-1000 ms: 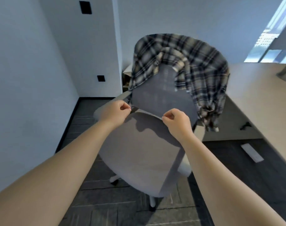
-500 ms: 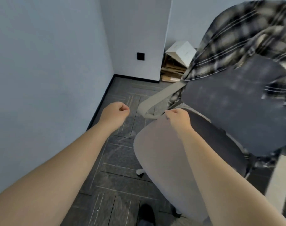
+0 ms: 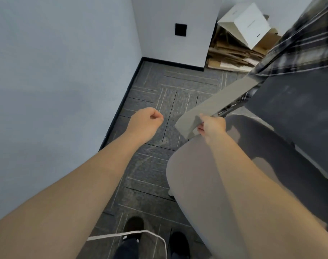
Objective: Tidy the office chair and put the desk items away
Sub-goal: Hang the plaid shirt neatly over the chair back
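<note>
Head view: plaid shirt (image 3: 297, 45) blurred, cropped at frame edge.

Grey chair (image 3: 206, 184), black-and-white plaid shirt (image 3: 299, 49), dark grey striped carpet (image 3: 159, 94)

Matt grey armrest (image 3: 213, 103), woven plaid cloth shirt (image 3: 301, 45), rough carpet floor (image 3: 159, 101), corrugated cardboard (image 3: 232, 53).

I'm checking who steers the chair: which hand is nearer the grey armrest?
Right. The right hand grips the near end of the grey armrest. The left hand is a closed fist apart from it, off to its left over the carpet, holding nothing.
</note>
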A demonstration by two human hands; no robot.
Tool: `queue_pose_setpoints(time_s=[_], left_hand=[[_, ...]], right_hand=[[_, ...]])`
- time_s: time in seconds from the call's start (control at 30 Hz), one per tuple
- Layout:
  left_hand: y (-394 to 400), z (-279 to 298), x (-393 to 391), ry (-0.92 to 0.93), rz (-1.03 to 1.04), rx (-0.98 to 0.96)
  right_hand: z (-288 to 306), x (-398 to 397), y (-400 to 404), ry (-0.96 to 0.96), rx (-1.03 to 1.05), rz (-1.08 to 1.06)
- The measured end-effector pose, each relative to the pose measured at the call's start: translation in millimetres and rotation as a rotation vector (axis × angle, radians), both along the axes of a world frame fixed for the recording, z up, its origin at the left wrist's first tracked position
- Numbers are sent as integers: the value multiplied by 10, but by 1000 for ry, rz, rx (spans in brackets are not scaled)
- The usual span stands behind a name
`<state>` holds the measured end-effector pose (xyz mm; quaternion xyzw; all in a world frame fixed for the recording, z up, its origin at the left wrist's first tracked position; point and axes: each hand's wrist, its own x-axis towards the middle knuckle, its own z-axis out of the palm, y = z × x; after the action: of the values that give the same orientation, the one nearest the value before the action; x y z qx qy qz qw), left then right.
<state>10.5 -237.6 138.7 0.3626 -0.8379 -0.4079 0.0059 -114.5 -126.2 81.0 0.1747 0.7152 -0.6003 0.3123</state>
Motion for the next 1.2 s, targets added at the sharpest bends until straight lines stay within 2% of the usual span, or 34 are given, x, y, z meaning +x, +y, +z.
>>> queue_pose_setpoints(time_s=[0.1, 0.27, 0.5, 0.77, 0.93, 1.07, 1.13, 1.2], left_hand=[[-122, -132, -90, 0, -59, 26], [-386, -263, -102, -5, -180, 63], [-474, -242, -102, -18, -301, 115], [-228, 3, 48, 8, -408, 122], [-138, 43, 307, 53, -378, 143], [-64, 194, 478, 139, -298, 149], [2, 330, 601, 203, -249, 160], [75, 537, 738, 291, -194, 153]], right_hand=[[-70, 14, -69, -39, -86, -92], [-79, 161, -70, 11, -69, -138], [-25, 677, 110, 3, 30, -62], [70, 1287, 588, -25, 262, 154], [121, 1643, 919, 5, 554, 320], [280, 1913, 1221, -64, 819, 452], [465, 2004, 1302, -21, 869, 384], [719, 2086, 1311, 135, 786, 231]])
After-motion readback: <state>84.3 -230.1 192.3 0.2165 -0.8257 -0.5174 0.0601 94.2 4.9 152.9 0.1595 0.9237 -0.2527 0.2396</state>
